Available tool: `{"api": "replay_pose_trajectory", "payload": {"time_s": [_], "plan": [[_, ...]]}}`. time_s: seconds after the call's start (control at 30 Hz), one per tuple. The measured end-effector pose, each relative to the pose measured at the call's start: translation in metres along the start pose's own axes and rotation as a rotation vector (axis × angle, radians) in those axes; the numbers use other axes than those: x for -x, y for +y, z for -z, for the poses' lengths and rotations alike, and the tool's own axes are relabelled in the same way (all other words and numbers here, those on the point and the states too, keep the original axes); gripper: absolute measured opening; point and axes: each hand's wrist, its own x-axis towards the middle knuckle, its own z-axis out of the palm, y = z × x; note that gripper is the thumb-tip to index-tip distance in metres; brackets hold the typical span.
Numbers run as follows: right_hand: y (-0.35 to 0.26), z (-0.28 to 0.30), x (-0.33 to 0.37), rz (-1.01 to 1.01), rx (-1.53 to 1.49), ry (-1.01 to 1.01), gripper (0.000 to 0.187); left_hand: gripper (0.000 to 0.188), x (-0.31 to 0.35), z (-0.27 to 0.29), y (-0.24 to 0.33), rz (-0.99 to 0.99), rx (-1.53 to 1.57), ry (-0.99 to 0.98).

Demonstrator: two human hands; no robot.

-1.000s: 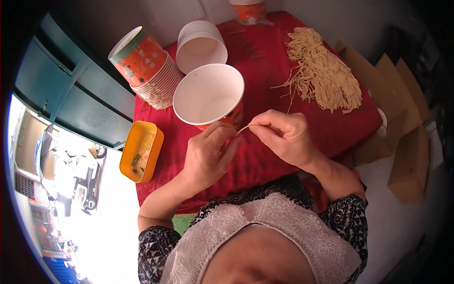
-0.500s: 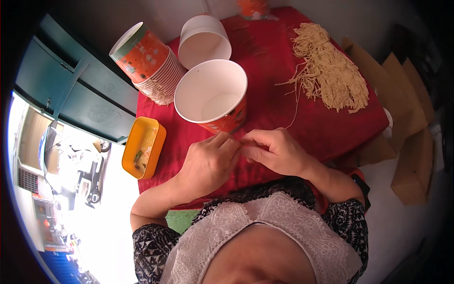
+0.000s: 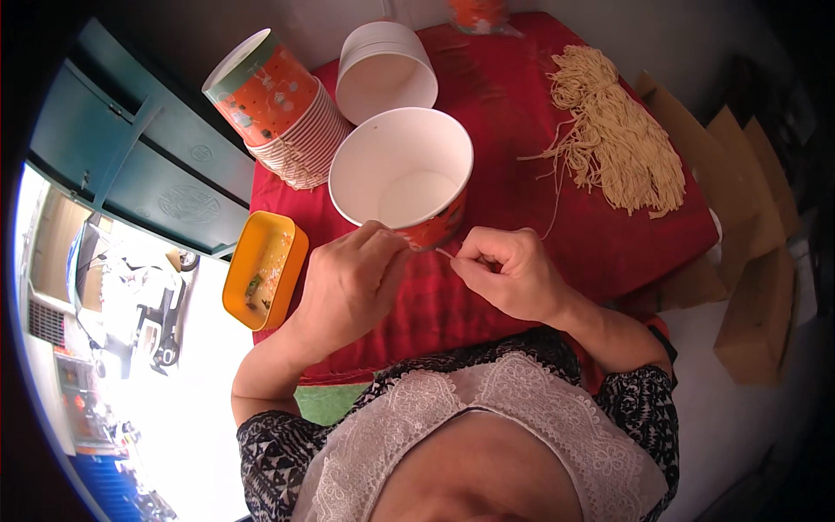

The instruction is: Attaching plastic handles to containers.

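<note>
A white-lined paper bucket (image 3: 357, 178) with an orange printed outside stands tilted before me, its mouth toward me and a small dark hole near its far rim. My left hand (image 3: 352, 270) is closed at the bucket's near left rim, fingertips curled; what they hold, if anything, is hidden. Just right of it, my right hand (image 3: 509, 271) pinches a thin pale cord (image 3: 445, 253), whose short end sticks out toward the left hand. One strand trails behind the right hand up to a thick bundle of beige cords (image 3: 617, 130) at the table's right.
Nested orange buckets (image 3: 270, 96) lean at the back left, beside other white buckets (image 3: 387, 70). A yellow tray (image 3: 298, 261) with small bits sits at the left edge of the red cloth (image 3: 496, 104). Cardboard (image 3: 757, 304) stands right of the table; teal doors (image 3: 174, 174) stand left.
My hands have drawn apart, the left moving up-left against the bucket's rim, the right slightly rightward. A cord end now shows at the right fingertips. The view has shifted slightly.
</note>
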Motion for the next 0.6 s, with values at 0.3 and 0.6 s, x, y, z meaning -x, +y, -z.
{"api": "replay_pose_trajectory", "payload": {"time_s": [0.3,0.6], "plan": [[0.002,-0.006,-0.013,-0.052,0.015,0.119,0.023,0.007,0.003,0.012,-0.005,0.115,0.042,0.057],[0.009,-0.012,-0.018,-0.068,0.046,0.131,0.024,0.007,0.005,0.018,-0.009,0.119,0.096,0.117]]}}
